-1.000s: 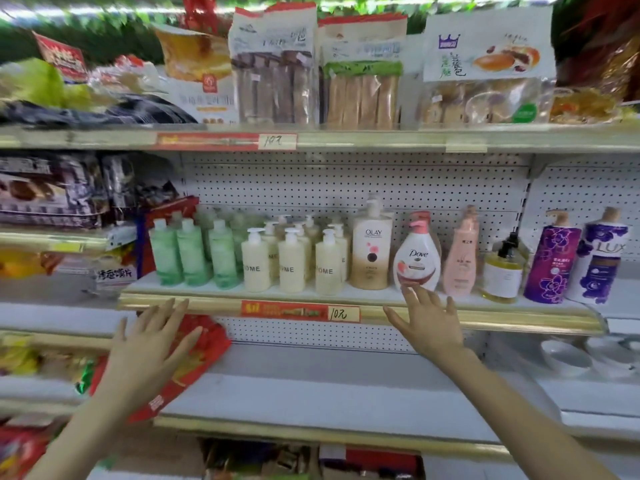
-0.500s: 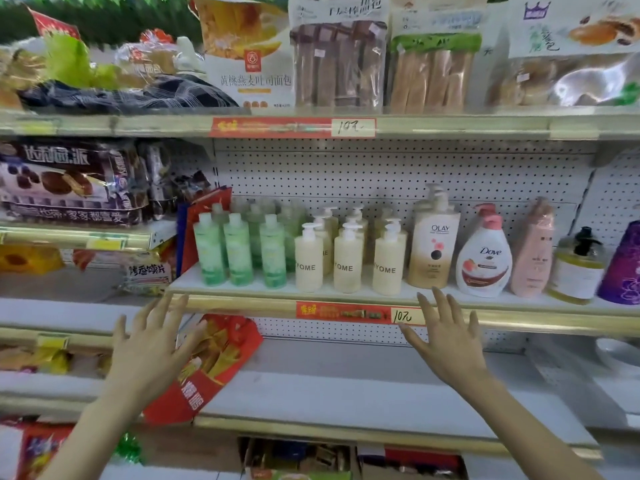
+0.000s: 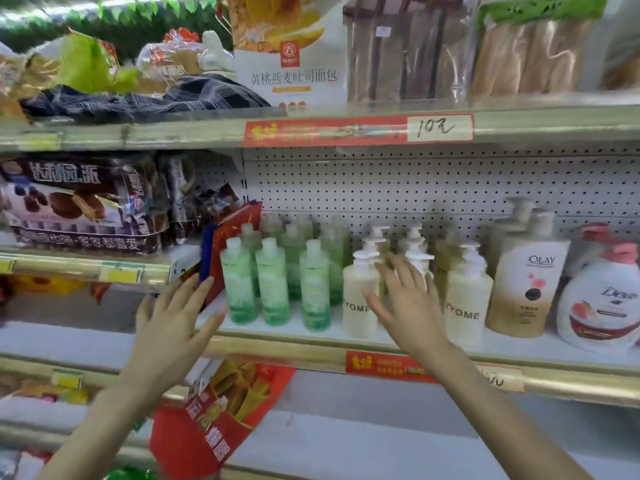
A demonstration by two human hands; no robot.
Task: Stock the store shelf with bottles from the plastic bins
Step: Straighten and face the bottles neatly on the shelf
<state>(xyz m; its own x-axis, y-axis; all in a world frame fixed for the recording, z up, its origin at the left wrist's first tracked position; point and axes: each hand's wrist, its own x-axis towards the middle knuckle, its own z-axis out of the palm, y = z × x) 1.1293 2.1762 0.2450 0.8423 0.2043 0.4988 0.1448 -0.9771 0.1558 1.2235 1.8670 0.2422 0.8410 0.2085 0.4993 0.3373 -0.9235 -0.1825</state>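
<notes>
Capped bottles (image 3: 273, 285) in rows on the shelf's (image 3: 277, 351) left, pump bottles (image 3: 465, 299) right of them, Olay bottle (image 3: 526, 282) then Dove bottle (image 3: 602, 303) further right, left hand (image 3: 169, 327) before the shelf's left end, right hand (image 3: 412, 306) before the pump bottles, bread packs (image 3: 408, 50) above.

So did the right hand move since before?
Yes. The right hand rose from below the gold shelf edge to in front of the cream plastic pump bottles.

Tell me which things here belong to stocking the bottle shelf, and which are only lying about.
For the job: green translucent plastic bottles; cream plastic pump bottles; white metal shelf with gold edge; left hand; right hand.
Lying about: red snack bag; dark plaid cloth; clear-wrapped bread loaves.
</notes>
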